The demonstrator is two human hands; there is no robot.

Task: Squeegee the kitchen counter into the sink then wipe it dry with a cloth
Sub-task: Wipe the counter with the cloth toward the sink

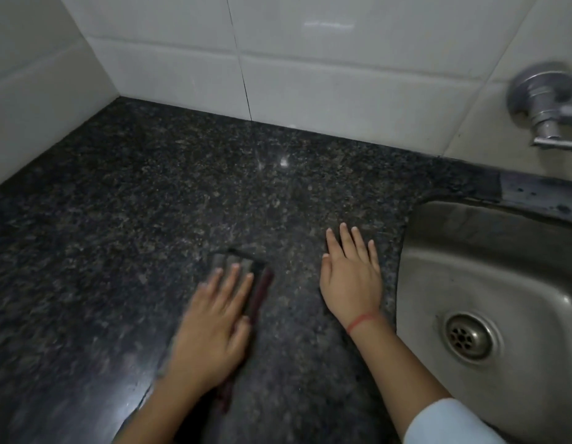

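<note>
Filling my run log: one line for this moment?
wipe | left hand flat on cloth | right hand flat on counter beside sink

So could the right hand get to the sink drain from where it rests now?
Probably yes. The right hand lies flat on the counter beside the sink, and nothing sits between it and the drain.

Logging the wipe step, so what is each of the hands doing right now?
Left hand: open, fingers flat, pressing the dark cloth on the counter.
Right hand: open, empty, palm flat on the counter beside the sink.
</note>
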